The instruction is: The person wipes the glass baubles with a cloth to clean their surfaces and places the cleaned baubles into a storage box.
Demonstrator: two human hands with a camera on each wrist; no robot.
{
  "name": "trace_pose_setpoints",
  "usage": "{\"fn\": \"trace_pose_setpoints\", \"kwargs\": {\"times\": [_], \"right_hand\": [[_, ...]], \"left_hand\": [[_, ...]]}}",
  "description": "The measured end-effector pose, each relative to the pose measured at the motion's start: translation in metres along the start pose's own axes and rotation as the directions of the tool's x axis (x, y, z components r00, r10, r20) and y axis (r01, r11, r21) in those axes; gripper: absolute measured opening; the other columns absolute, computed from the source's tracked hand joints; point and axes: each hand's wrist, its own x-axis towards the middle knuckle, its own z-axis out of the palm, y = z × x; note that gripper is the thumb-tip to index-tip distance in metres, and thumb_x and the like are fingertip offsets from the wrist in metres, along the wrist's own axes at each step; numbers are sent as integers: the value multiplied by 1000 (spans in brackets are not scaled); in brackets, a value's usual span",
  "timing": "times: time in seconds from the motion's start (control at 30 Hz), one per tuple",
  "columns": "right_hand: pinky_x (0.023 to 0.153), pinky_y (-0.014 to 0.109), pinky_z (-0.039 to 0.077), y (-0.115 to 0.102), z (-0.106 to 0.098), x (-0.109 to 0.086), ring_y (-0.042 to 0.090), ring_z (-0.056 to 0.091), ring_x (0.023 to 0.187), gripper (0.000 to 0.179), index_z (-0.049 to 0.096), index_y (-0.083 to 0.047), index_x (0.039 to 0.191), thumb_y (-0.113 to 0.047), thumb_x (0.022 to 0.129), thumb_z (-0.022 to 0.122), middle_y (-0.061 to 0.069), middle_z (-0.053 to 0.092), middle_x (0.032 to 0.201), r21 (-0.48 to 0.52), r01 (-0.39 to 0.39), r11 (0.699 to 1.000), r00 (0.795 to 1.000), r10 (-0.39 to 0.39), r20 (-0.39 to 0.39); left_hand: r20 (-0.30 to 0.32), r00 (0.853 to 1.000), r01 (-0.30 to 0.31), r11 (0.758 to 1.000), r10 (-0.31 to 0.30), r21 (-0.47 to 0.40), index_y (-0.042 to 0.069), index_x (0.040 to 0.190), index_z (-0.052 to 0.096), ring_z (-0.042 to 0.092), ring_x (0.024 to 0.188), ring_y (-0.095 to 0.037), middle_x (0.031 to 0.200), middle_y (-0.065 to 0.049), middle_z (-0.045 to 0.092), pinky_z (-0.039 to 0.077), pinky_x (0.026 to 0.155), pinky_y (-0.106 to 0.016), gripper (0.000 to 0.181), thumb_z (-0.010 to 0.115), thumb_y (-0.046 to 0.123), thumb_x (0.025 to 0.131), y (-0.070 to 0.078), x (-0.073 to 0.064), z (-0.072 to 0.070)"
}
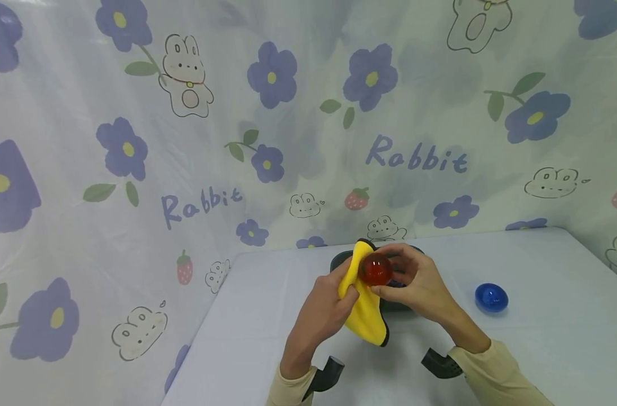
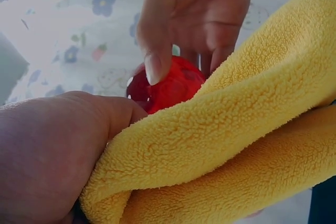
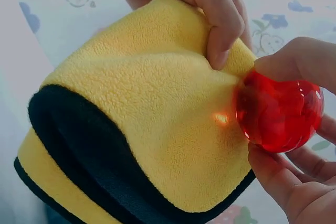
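My left hand (image 1: 324,309) grips a yellow plush cloth (image 1: 365,318) with dark edging, thumb on its near face. The cloth hangs down in folds, and its dark underside (image 3: 100,150) shows in the right wrist view. A clear red ball (image 1: 376,269) is pinched between the thumb and fingers of my right hand (image 1: 417,282). In the right wrist view the red ball (image 3: 279,111) lies against the cloth and casts a small bright spot on it. The left wrist view has the ball (image 2: 173,85) partly hidden behind the cloth.
Behind the hands stands a dark container (image 1: 341,258), mostly covered by them, with something blue inside. To the right, a blue glassy ball (image 1: 491,298) lies on the white table (image 1: 551,338). A curtain (image 1: 308,124) printed with flowers and rabbits hangs along the back and left.
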Motion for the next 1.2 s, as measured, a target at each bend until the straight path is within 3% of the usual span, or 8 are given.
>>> {"fn": "trace_pose_setpoints", "kwargs": {"times": [0.3, 0.47, 0.67, 0.9, 1.2], "right_hand": [[96, 26, 57, 4, -1, 0, 21, 69, 120, 62, 60, -5, 134, -2, 78, 86, 16, 62, 133, -40, -14, 999, 999, 12, -43], [95, 24, 57, 4, -3, 1, 20, 71, 117, 63, 61, -6, 137, -4, 79, 86, 15, 64, 134, -52, -18, 999, 999, 16, -34], [90, 24, 59, 5, -4, 1, 29, 74, 110, 58, 64, -6, 133, -8, 80, 87, 16, 67, 129, -70, -23, 997, 999, 22, -23], [86, 24, 60, 5, -8, 0, 21, 76, 100, 54, 68, -11, 129, -21, 80, 88, 11, 74, 120, -178, -86, 980, 996, 83, -23], [82, 31, 61, 3, -10, 1, 19, 72, 90, 61, 67, -9, 128, -25, 75, 92, 11, 73, 115, -196, -131, 972, 990, 138, 23]], "left_hand": [[3, 1000, 18, 1000, -18, 14, 15, 144, 54, 60, 69, -7, 94, -2, 69, 54, 67, -21, 49, 52, 15, 96, 3, -1, 0], [-9, 1000, 9, 1000, -9, 24, 14, 147, 53, 60, 70, -7, 95, -3, 69, 54, 68, -21, 51, 52, 14, 96, 4, -3, -1], [-25, 999, 30, 998, -29, 52, 13, 155, 48, 60, 72, -7, 97, -4, 70, 53, 70, -20, 58, 52, 14, 96, 7, -5, -1], [-44, 999, 35, 995, -31, 91, 11, 156, 47, 61, 75, -7, 104, -6, 72, 54, 74, -19, 59, 54, 13, 97, 11, -6, -1], [-85, 996, 3, 988, 10, 152, 10, 154, 50, 60, 74, -6, 106, -7, 74, 55, 75, -18, 57, 56, 11, 97, 14, -7, 3]]}}
